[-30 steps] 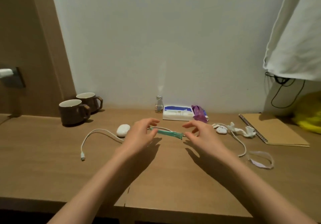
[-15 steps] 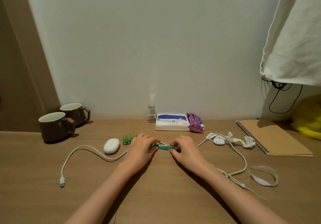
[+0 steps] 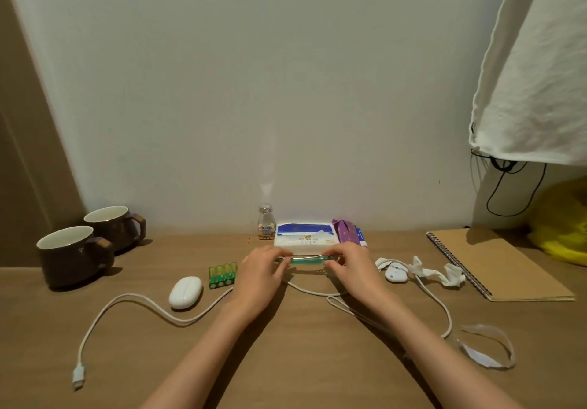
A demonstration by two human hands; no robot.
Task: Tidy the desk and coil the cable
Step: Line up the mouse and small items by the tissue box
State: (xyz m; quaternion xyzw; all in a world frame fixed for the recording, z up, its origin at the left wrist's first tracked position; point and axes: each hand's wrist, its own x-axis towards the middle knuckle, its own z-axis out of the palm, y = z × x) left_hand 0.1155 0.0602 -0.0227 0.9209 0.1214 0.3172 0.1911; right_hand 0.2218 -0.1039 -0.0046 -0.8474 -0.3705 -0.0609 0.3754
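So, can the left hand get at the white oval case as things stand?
Probably yes, once the left hand releases the green stick it grips with the right hand. The white oval case lies uncovered just left of it, beside the battery pack.

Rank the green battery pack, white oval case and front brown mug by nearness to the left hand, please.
1. Green battery pack, just left of the left hand.
2. White oval case, farther left.
3. Front brown mug, far left.
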